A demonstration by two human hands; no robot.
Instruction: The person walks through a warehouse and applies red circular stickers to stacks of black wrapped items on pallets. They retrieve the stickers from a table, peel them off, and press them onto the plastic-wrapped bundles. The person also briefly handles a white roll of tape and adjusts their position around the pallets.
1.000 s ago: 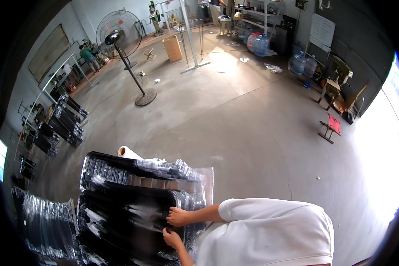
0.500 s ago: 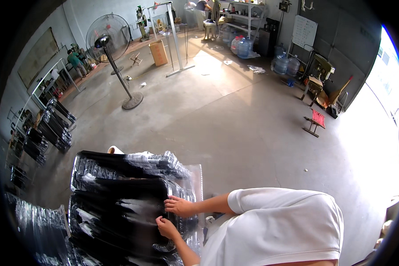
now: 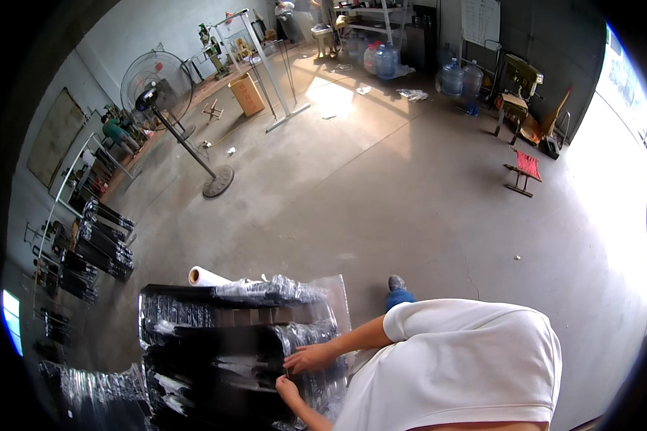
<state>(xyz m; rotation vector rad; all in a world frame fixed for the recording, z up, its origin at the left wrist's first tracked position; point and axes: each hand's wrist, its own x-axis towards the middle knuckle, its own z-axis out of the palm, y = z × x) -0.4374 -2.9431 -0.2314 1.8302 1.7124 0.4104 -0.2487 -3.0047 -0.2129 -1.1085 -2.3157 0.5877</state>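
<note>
A bundle of long black pieces [image 3: 216, 359], partly wrapped in clear plastic film [image 3: 323, 334], lies in front of me. Their exact kind is not clear. My right hand [image 3: 310, 358], the upper one, lies on the bundle's right end with its fingers stretched out. Just below it, my left hand [image 3: 287, 389] is closed at the same edge, its fingertips bent in. Whatever the left fingers pinch is too small or hidden to make out. Film covers the bundle's far side and right end.
A white roll [image 3: 208, 276] lies behind the bundle. More film-wrapped black pieces [image 3: 97, 391] are at the lower left. Further off are a standing fan [image 3: 187, 147], a cardboard box [image 3: 247, 95], a red folding stool [image 3: 526, 167], water jugs [image 3: 451, 77] and a person [image 3: 115, 129].
My view has shifted, so the bundle sits lower and further right in the picture. My right hand has flattened along the bundle's edge; my left stays closed just below. A shoe now shows.
</note>
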